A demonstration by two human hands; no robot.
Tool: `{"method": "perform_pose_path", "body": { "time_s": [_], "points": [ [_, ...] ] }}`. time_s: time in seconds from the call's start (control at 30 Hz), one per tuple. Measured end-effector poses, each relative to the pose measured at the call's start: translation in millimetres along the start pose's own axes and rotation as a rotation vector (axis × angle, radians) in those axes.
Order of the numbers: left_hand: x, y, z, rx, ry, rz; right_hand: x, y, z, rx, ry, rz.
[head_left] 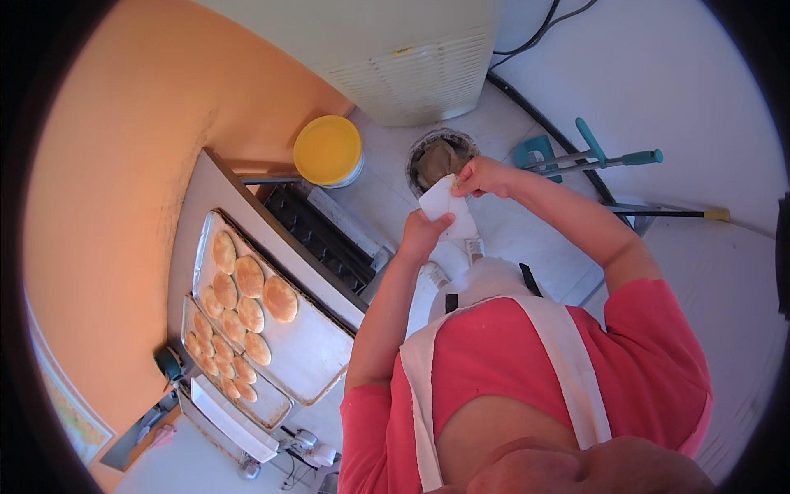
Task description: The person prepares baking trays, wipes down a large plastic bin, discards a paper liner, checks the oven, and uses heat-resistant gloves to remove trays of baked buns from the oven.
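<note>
A small white scraper-like card (440, 204), or perhaps a folded sheet, is being held up in front of the body, above the floor and over a round bin (442, 156) that is lying farther off. It is being supported from below by the left hand (424, 235), whose fingers are curled closed around its near edge. The right hand (485, 175) is being kept pinched shut on its far upper corner, where a small crumb or bit of dough seems to be caught; what exactly is being pinched cannot be told. The white piece is being judged light, thin and fairly flexible, so it is best taken by its edges with fingertips, without much squeeze. To the left, two trays (317, 354) of round golden buns (249, 277) are resting on a table beside the orange wall (107, 181). A yellow-lidded bucket (327, 150) and teal-handled cleaning tools (592, 152) are standing far off.
</note>
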State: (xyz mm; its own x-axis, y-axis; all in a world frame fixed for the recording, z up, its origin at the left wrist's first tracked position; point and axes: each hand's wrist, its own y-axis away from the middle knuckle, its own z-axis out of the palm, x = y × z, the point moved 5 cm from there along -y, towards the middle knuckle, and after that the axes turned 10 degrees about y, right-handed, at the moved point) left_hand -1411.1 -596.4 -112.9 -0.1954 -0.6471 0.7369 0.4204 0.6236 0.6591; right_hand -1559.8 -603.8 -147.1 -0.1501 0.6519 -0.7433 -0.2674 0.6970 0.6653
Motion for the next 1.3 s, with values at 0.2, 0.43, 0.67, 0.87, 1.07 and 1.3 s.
{"method": "perform_pose_path", "body": {
  "time_s": [0.2, 0.43, 0.67, 0.87, 1.07, 1.3],
  "points": [
    [-12.1, -8.5, -25.8, 0.035, -0.155, -0.008, -9.2, -27.8, -0.6, -0.005, 0.063, 0.023],
    [14.1, -3.1, -27.7, 0.217, -0.849, 0.221, -9.3, -71.3, -27.3, 0.409, 0.950, -0.205],
    [46.6, -43.0, 11.4, 0.233, -1.074, 0.331, 0.6, -68.6, -9.7, 0.267, 0.551, -0.207],
    [36.6, -54.8, -10.2, 0.241, -1.148, 0.322, -17.2, 4.0, 15.7, 0.693, 0.787, -0.541],
    [28.4, -15.3, -12.8, -0.136, -0.388, 0.375, 19.3, 19.1, 31.2, 0.854, 0.988, -0.468],
    [5.1, 44.9, 11.2, -0.417, -0.497, 0.310, 23.4, 135.5, 101.8, 1.222, 0.883, -0.556]
  ]
}}
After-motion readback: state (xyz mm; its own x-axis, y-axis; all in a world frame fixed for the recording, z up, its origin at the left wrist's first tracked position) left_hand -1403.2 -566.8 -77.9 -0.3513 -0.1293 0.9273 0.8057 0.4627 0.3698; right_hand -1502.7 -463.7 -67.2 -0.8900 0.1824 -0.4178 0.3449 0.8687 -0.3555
